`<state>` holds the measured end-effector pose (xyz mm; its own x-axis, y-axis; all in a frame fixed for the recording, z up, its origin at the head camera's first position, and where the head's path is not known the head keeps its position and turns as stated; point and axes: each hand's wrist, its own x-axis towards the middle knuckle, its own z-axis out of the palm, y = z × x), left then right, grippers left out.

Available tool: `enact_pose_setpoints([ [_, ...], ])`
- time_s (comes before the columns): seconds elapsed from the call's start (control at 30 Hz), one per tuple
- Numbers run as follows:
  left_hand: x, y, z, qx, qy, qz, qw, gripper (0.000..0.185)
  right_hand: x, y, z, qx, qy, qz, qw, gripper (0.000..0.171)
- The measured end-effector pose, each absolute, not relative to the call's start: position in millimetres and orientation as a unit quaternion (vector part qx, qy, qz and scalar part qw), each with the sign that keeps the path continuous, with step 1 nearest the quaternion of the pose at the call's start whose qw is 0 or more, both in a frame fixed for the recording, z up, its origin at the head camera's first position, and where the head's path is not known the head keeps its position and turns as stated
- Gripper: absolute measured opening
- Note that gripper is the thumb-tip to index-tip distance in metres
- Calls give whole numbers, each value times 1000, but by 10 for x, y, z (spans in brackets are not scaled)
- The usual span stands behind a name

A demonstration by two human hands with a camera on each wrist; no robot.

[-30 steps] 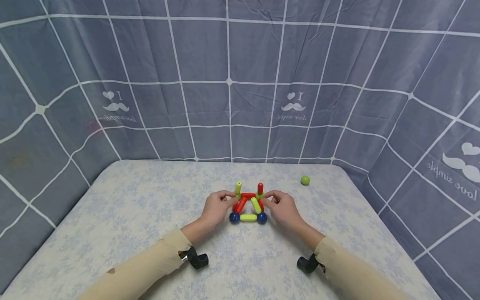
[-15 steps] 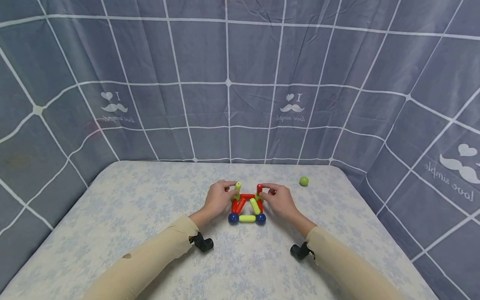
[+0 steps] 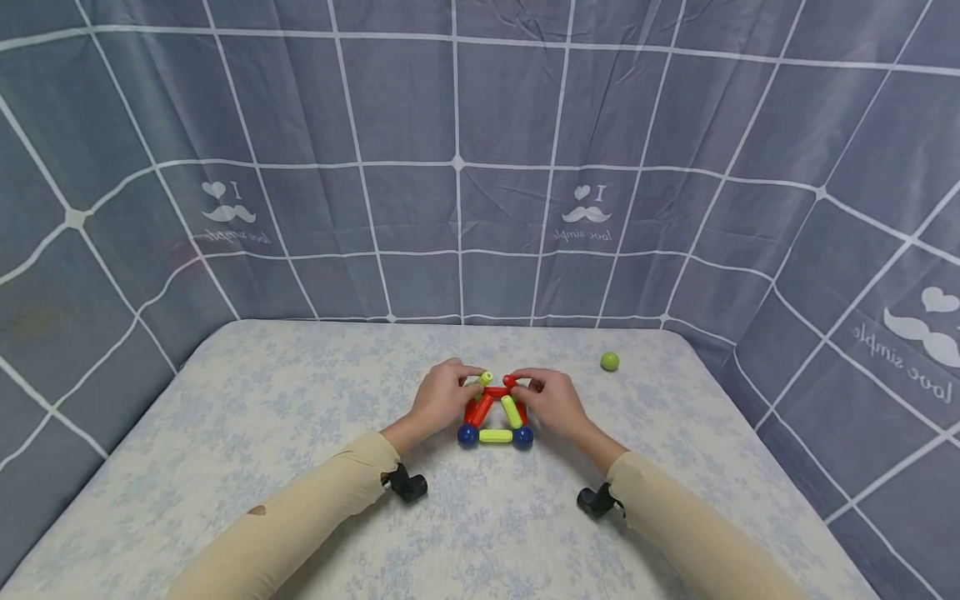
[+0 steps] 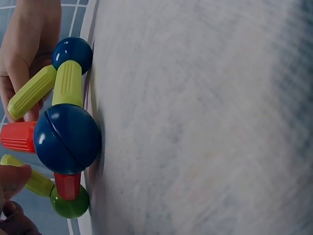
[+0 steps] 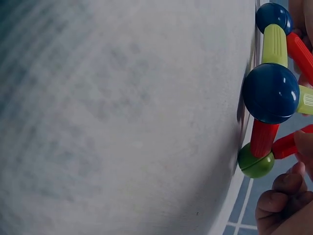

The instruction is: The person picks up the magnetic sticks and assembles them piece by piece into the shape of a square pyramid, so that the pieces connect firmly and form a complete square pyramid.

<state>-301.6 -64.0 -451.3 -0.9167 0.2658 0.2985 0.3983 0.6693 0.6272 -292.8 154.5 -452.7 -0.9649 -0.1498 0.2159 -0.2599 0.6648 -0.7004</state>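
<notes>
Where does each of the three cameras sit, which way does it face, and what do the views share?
Head: worn high, facing forward and down at the toy frame, green ball and table; both sleeves, left hand and right hand show.
Left wrist: low over the table, facing the frame's blue balls; left fingers show.
Right wrist: low, facing the frame's other side; right fingers show.
Shared: the yellow-green stick between the blue balls.

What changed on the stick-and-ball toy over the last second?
The two upright plastic sticks at the back corners got tipped inward: the left hand now pinches the yellow-green stick and the right hand the red stick, their tips leaning toward each other. A second ago both stood vertical. The blue-ball base and the loose green ball stayed put.
</notes>
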Motion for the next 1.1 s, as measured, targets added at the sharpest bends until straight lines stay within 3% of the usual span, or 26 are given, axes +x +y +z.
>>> enact_pose_setpoints([
  [0.47,-2990,-651,-4483,-214,-916,-334,68,23,-2922,1588,-4547,138,-914,380,38,18],
  [1.1,-2997,-655,-4505,-222,-912,-337,67,23,-2922,1581,-4529,144,-915,375,36,18],
])
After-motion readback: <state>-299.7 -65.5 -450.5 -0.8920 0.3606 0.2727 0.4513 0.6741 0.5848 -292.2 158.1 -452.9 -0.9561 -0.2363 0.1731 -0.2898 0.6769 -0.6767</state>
